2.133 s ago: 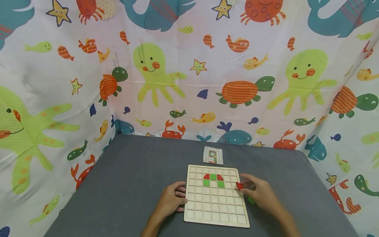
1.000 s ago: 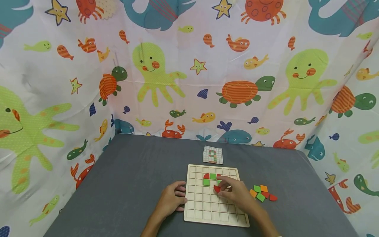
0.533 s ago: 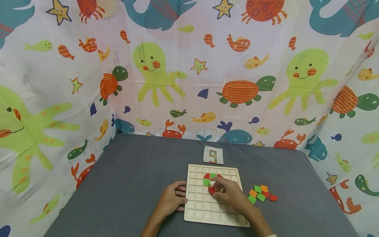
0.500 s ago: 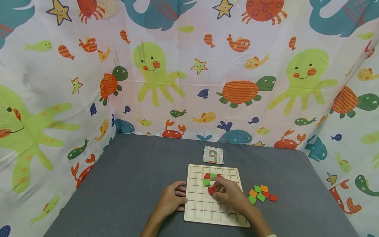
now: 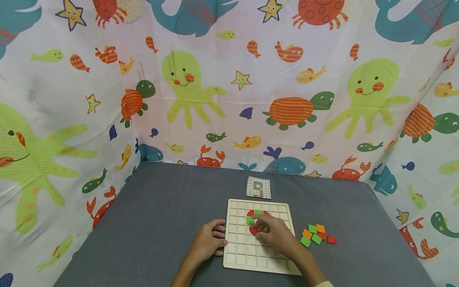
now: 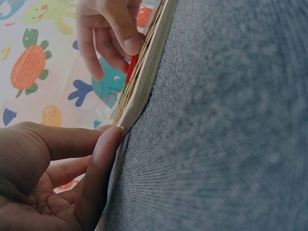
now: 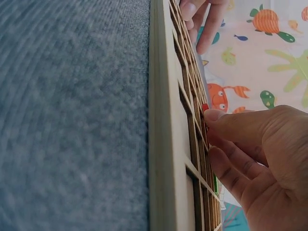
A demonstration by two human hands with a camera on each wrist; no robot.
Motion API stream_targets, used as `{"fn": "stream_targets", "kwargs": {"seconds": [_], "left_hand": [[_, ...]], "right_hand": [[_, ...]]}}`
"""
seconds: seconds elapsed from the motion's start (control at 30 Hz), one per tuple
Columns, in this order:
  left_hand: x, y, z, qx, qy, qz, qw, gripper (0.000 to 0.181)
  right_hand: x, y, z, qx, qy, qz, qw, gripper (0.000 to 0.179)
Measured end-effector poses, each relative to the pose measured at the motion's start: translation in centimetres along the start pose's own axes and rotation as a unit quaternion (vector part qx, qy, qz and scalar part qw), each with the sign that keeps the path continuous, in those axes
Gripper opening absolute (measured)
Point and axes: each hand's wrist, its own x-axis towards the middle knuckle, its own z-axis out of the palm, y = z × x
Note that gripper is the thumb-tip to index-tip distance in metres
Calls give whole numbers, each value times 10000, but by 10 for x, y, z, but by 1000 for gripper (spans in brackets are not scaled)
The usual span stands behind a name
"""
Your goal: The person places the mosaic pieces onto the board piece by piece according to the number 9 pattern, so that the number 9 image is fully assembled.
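Pinching a red piece [image 5: 252, 230] over the wooden board [image 5: 241, 250] in the right grip [image 5: 277, 235]; resting the left grip [image 5: 206, 241], loosely curved, against that board's left edge.

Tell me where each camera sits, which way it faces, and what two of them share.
Head: on the head, facing forward and down at the grid board, grey table and patterned cloth; left hand, right hand and both forearms show.
Left wrist: on that wrist, facing the grid board's edge; the left hand near, the right hand beyond.
Right wrist: on that wrist, facing the right hand pinching a red piece; the left hand shows at the top.
Shared: both wrist views show both hands and the red piece.
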Motion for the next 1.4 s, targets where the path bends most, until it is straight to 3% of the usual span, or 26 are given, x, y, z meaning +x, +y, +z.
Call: {"fn": "stream_targets", "kwargs": {"seconds": [0.53, 1.2, 1.4], "left_hand": [[2, -1, 0, 52, 12, 9, 10000, 66], [1, 0, 1, 43, 4, 27, 10000, 67], [1, -1, 0, 50, 14, 31, 10000, 68]], "right_hand": [[5, 1, 8, -74, 288, -312, 9991, 52], [5, 0, 14, -86, 545, -173, 9983, 48], [1, -1, 9, -68, 735, 26, 9973, 44]]}}
